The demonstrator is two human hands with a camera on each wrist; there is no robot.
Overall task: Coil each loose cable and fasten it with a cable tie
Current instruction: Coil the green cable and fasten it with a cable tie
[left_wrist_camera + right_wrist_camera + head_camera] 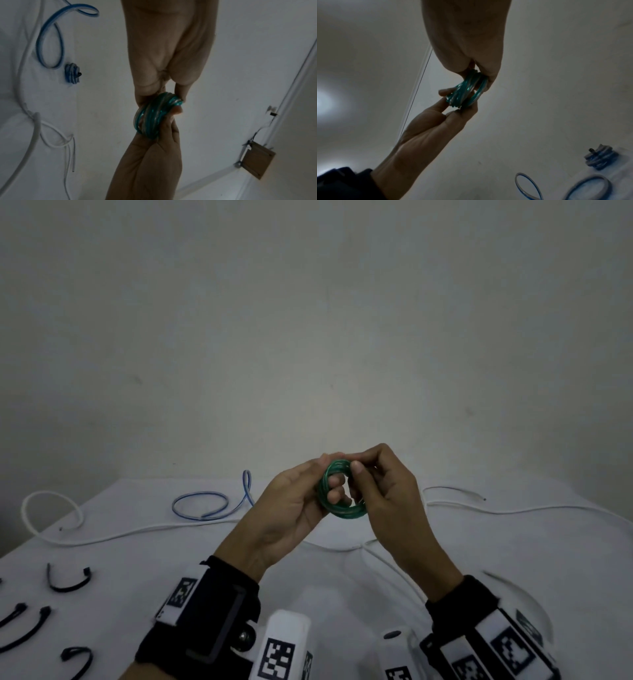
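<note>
A green cable [342,510] wound into a small tight coil is held up above the white table [479,542] between both hands. My left hand [330,475] grips it from the left, fingers curled through the ring and thumb on its top. My right hand [352,464] pinches the coil's upper rim with thumb and forefinger. The left wrist view shows the green coil [150,119] wedged between the two hands; the right wrist view shows the same green coil [464,93]. No tie is seen on it. Several black cable ties [66,582] lie at the near left.
A loose blue cable [202,505] lies in a loop at the back of the table. Long white cables [137,532] trail across it, one running under my hands. A blue coil [72,73] fastened with a black tie rests beside the loose blue cable [49,37].
</note>
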